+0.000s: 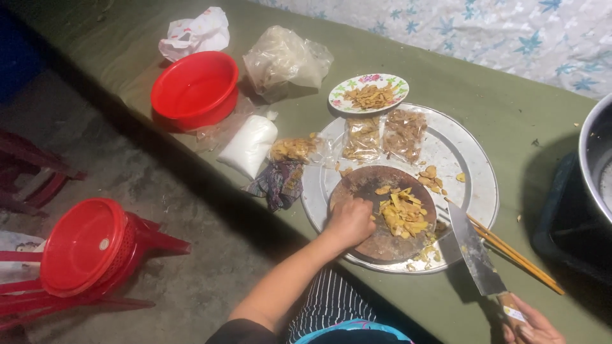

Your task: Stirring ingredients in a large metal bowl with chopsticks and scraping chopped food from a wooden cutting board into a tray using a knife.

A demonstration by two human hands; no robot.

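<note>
My left hand (349, 222) rests with curled fingers on a round dark wooden chopping board (376, 239), right beside a pile of yellow chopped pieces (403, 213). The board lies on a large round metal tray (477, 185). My right hand (530, 325) grips the handle of a broad cleaver (475, 253) at the lower right; the blade points up toward the board's right edge, just off the pile.
On the tray lie two clear bags of brown bits (384, 135); a floral plate (369, 93) of yellow strips sits behind. Chopsticks (516, 256), red bowl (195, 88), white bag (249, 145), plastic bags (284, 61), metal pot (597, 159) at right. Red stools (83, 248) stand on the floor.
</note>
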